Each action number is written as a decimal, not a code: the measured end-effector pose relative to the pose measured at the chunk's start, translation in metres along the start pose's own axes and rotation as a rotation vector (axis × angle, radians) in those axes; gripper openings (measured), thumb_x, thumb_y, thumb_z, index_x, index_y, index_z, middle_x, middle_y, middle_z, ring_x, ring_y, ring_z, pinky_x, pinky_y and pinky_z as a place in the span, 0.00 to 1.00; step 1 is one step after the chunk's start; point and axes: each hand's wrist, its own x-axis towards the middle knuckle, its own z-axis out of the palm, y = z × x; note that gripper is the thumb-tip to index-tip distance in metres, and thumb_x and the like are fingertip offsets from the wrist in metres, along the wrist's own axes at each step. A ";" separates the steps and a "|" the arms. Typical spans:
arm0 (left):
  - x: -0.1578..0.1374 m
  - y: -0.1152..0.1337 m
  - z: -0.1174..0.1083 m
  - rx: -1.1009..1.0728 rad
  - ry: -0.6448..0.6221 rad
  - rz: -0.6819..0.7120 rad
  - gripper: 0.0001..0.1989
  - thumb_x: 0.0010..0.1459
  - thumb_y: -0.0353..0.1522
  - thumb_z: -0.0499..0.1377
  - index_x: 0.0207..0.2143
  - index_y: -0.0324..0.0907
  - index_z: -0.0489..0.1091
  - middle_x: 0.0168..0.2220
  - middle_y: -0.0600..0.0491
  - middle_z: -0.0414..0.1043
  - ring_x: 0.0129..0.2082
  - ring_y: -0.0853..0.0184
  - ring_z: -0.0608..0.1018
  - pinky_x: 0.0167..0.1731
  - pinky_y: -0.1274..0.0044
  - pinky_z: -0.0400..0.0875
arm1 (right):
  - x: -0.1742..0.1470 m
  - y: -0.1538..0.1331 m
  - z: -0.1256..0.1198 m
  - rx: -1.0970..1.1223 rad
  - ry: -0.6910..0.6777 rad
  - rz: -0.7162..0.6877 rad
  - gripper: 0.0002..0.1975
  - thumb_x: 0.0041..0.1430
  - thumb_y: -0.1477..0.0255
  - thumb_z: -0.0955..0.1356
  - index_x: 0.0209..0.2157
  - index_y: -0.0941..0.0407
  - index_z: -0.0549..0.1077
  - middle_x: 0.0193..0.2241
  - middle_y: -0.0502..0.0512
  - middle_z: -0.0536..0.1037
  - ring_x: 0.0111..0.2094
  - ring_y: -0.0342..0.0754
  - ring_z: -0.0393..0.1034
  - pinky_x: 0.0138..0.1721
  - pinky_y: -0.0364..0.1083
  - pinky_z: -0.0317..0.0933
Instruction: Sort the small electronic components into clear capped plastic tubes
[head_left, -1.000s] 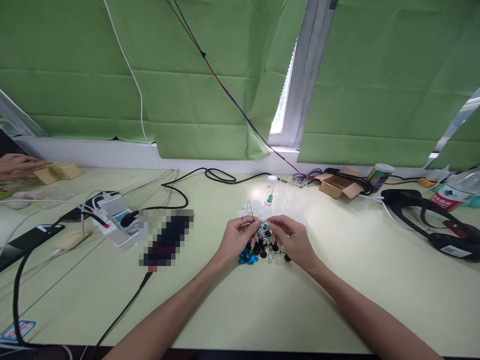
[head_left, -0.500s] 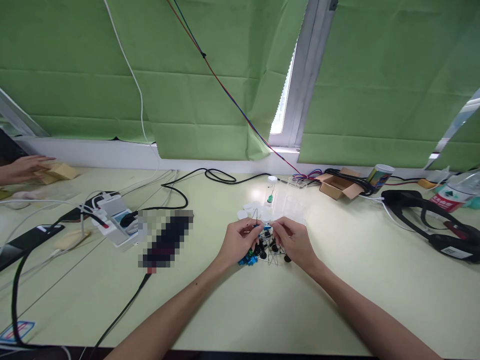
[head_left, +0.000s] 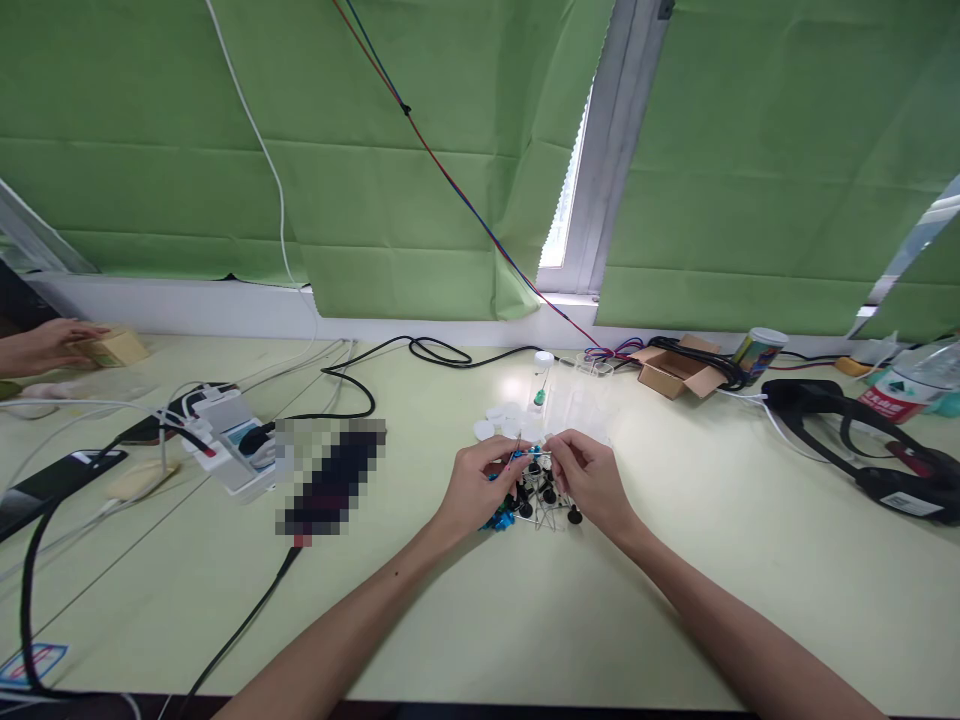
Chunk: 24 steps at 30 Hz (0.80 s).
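Note:
Over a small heap near the middle of the table, my left hand (head_left: 477, 482) is closed in a pinch on a thin-stemmed piece (head_left: 517, 446) with a little blue at its base. My right hand (head_left: 589, 476), close by on the right, is pinched on a thin metal stem (head_left: 546, 454) that points toward the left fingers. Beneath them lie several black-headed pieces with metal stems (head_left: 574, 514) and blue pieces (head_left: 501, 520). A clear vial (head_left: 543, 368) with a white cap stands behind, with a green-headed piece inside. White round caps (head_left: 484, 430) lie beside the left fingers.
To the left are a power strip (head_left: 232, 440), cables and a pixelated dark object (head_left: 334, 485). Another person's hand (head_left: 52, 345) touches a yellow box (head_left: 116, 347) at far left. An open cardboard box (head_left: 679, 375), a headset (head_left: 870, 440) and a bottle (head_left: 911, 385) sit right.
My right fingers have shifted slightly, and a pale metal stem now shows between the two hands. The stem in my left fingers has tilted. The other person's hand has moved slightly at far left.

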 end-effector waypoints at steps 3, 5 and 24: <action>0.000 -0.002 0.000 0.009 0.011 -0.017 0.13 0.59 0.38 0.61 0.43 0.40 0.77 0.33 0.50 0.74 0.22 0.72 0.73 0.23 0.78 0.75 | 0.000 0.000 0.000 0.002 -0.001 0.001 0.17 0.65 0.61 0.65 0.26 0.56 0.70 0.17 0.45 0.66 0.14 0.39 0.59 0.17 0.40 0.55; 0.000 -0.002 0.000 0.018 0.018 -0.022 0.14 0.59 0.38 0.61 0.44 0.40 0.77 0.34 0.50 0.75 0.21 0.73 0.72 0.24 0.78 0.75 | 0.000 -0.001 0.000 0.001 -0.001 0.007 0.16 0.65 0.60 0.65 0.27 0.56 0.71 0.17 0.45 0.66 0.14 0.39 0.59 0.17 0.41 0.55; -0.001 0.002 0.000 -0.011 -0.045 -0.010 0.12 0.60 0.38 0.59 0.38 0.40 0.77 0.31 0.51 0.72 0.23 0.71 0.73 0.22 0.80 0.72 | 0.003 -0.013 0.001 0.177 -0.030 0.077 0.15 0.61 0.59 0.69 0.29 0.57 0.70 0.14 0.43 0.65 0.11 0.38 0.59 0.11 0.39 0.52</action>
